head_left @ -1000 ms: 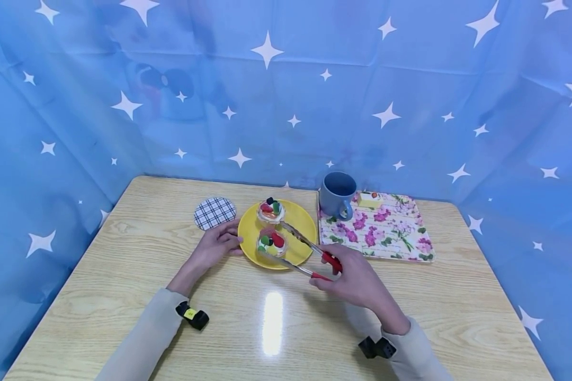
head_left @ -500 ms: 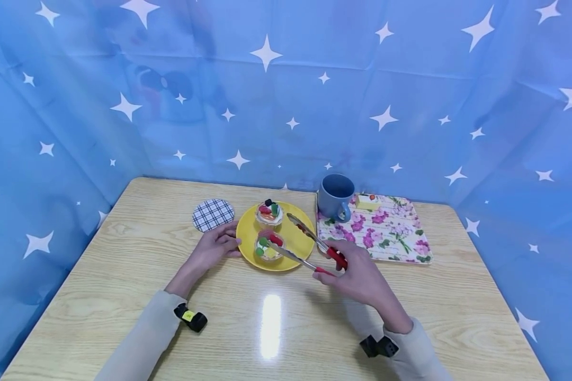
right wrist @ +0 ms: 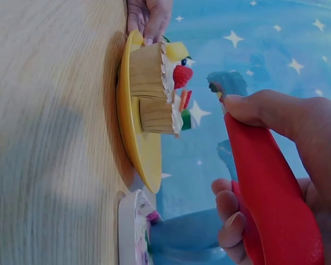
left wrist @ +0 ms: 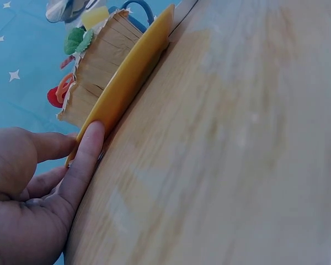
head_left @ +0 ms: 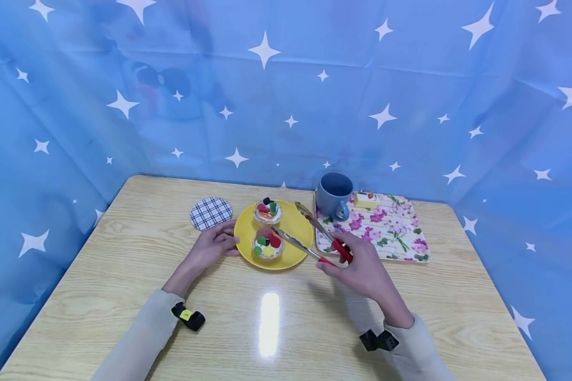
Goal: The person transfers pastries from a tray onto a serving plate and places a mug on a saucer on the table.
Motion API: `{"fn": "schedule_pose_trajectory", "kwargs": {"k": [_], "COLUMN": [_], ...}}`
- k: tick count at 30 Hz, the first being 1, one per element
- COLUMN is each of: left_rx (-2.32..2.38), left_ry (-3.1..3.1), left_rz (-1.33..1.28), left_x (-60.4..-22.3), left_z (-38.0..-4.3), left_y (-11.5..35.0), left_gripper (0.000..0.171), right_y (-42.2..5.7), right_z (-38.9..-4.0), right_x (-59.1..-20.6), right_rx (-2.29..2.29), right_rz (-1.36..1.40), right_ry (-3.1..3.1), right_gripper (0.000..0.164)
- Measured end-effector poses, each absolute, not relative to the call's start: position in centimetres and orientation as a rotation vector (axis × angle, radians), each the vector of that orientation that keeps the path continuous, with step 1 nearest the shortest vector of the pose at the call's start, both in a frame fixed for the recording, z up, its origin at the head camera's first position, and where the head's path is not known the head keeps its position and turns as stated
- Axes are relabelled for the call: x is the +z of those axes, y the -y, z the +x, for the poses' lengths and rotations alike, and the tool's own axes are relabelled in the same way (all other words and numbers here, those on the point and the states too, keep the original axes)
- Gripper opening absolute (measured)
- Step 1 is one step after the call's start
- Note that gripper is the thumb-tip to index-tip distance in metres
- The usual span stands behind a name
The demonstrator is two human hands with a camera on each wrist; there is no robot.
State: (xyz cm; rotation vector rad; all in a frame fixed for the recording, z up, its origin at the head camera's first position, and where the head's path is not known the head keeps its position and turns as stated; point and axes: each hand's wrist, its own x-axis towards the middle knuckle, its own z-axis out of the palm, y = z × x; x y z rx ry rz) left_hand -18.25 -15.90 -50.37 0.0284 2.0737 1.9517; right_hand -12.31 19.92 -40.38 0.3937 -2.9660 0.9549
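My left hand [head_left: 211, 247] pinches the left rim of a round yellow plate [head_left: 299, 225], fingers on both sides of the rim in the left wrist view. Two fruit-topped cupcakes stand upright on it: a far cupcake [head_left: 268, 211] and a near cupcake [head_left: 268, 246]. Metal tongs [head_left: 321, 228] with red handles are gripped in my right hand [head_left: 359, 264], their arms spread apart. Nothing sits between the tong tips, which hang over the plate's right half, the lower tip overlapping the near cupcake's right edge in the head view.
Right of the plate lies a flowered tray [head_left: 391, 233] bearing a blue mug [head_left: 333, 196] and a small yellow cake piece [head_left: 366, 200]. A checked round coaster [head_left: 211, 212] is behind my left hand. A blue starred curtain [head_left: 286, 95] hangs at the table's back edge.
The tongs have moved right and back from around the near cupcake, which stays on the plate. My left hand keeps its place at the rim.
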Motion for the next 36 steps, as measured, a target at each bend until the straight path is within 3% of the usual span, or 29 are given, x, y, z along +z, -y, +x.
{"fn": "schedule_pose_trajectory", "kwargs": {"k": [36], "left_rx": [1.953], "left_ry": [-2.078], "left_rz": [0.038], "left_x": [-50.2], "left_z": [-18.1], "left_y": [15.8], "left_gripper": [0.057], "right_y": [-22.3], "right_z": [-13.6], "right_x": [-39.2], "right_rx": [0.954], "right_rz": [0.151], "right_ry": [2.851], "right_gripper": [0.069]}}
